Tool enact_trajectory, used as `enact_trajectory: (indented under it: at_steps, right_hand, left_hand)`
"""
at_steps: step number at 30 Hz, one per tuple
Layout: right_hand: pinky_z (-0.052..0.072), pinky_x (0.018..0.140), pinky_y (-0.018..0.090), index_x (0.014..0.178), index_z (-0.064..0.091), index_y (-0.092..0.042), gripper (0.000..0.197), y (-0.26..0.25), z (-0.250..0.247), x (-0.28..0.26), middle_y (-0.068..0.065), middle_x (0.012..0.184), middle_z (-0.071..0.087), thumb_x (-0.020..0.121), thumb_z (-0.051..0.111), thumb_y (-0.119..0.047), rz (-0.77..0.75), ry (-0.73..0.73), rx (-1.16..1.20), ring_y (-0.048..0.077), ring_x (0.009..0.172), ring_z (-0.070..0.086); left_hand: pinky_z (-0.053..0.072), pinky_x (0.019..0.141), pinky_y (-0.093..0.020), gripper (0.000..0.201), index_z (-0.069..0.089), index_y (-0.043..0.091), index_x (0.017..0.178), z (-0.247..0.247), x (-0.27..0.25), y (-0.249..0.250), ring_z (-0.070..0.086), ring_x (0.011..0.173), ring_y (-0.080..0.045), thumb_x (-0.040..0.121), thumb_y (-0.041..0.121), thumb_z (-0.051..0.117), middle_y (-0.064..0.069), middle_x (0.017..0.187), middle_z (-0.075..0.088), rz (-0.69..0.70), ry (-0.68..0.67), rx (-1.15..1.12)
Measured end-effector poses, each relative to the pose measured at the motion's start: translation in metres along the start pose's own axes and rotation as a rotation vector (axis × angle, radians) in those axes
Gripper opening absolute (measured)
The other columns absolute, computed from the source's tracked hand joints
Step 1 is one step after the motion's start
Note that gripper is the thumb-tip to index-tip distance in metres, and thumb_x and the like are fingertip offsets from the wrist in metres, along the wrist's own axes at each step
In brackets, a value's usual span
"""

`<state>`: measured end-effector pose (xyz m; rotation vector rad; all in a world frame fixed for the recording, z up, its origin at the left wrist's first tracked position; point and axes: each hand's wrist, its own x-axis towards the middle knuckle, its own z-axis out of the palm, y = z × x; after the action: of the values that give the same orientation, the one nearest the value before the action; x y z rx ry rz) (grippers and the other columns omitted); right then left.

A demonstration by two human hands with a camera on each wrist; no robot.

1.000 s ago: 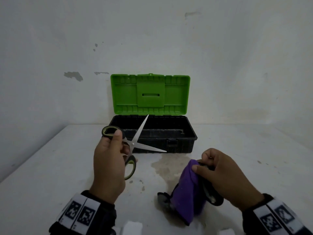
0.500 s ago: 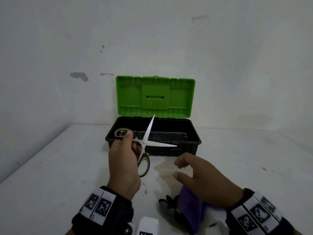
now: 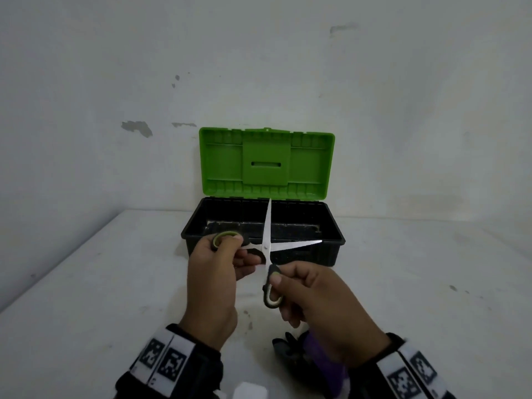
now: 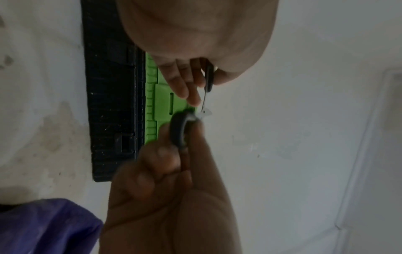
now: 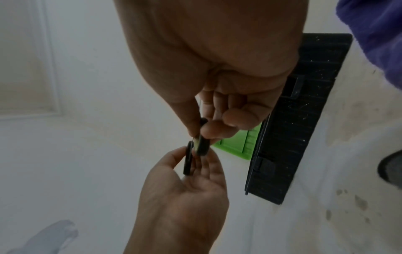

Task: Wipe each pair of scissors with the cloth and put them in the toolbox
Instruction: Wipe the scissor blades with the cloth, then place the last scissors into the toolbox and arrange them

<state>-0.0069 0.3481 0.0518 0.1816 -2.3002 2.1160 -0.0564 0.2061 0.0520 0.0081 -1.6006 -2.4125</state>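
A pair of scissors (image 3: 266, 246) with black-and-green handles hangs with its blades spread wide, just in front of the open toolbox (image 3: 198, 226). My left hand (image 3: 218, 272) grips the upper-left handle loop, thumb on top. Thumb and forefinger of my right hand (image 3: 322, 306) pinch the lower handle loop. In the right wrist view the right hand (image 5: 217, 111) pinches that handle (image 5: 201, 144). The left wrist view shows the left hand (image 4: 185, 80) on its handle. The purple cloth (image 3: 325, 361) lies on the table under my right wrist, over a second pair of scissors (image 3: 283, 345).
The toolbox has a black base and a green lid (image 3: 266, 164) that stands upright against the white wall. The white table (image 3: 86, 298) carries a brownish stain in front of the box. Walls close off the back and the left side.
My right hand let go of the cloth, which now lies on the table, and came up to pinch the scissors' lower handle. The left hand carried the scissors forward, and the blades spread wider.
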Motion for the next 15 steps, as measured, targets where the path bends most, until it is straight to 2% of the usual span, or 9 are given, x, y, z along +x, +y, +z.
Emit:
enact_trajectory:
  at_steps: [4, 8, 15]
  right_hand:
    - [0.043, 0.047, 0.024, 0.085, 0.071, -0.007, 0.014, 0.000, -0.014, -0.001, 0.008, 0.073, 0.068, 0.095, 0.063, -0.013, 0.019, 0.027, 0.035, 0.015, 0.049, 0.053]
    - [0.043, 0.046, 0.024, 0.086, 0.072, -0.004, 0.015, 0.001, -0.023, 0.001, 0.007, 0.067, 0.064, 0.094, 0.064, -0.014, 0.023, 0.072, 0.029, 0.014, 0.048, 0.052]
    - [0.047, 0.046, 0.026, 0.081, 0.069, -0.005, 0.015, -0.003, -0.018, 0.013, 0.009, 0.068, 0.064, 0.093, 0.066, -0.014, 0.031, 0.130, 0.109, 0.016, 0.049, 0.055]
  left_hand:
    - [0.054, 0.062, -0.036, 0.011, 0.061, 0.007, 0.103, -0.016, 0.001, 0.008, 0.070, 0.068, -0.027, 0.092, 0.009, 0.060, -0.014, 0.075, 0.068, -0.032, -0.139, 0.138]
    - [0.055, 0.064, -0.033, 0.014, 0.070, 0.013, 0.102, -0.022, 0.000, 0.014, 0.073, 0.077, -0.028, 0.094, 0.010, 0.058, -0.013, 0.081, 0.073, -0.064, -0.285, 0.280]
    - [0.054, 0.057, -0.027, 0.013, 0.073, 0.014, 0.096, -0.012, 0.003, 0.015, 0.073, 0.075, -0.025, 0.094, 0.018, 0.061, -0.010, 0.080, 0.074, -0.050, -0.366, 0.382]
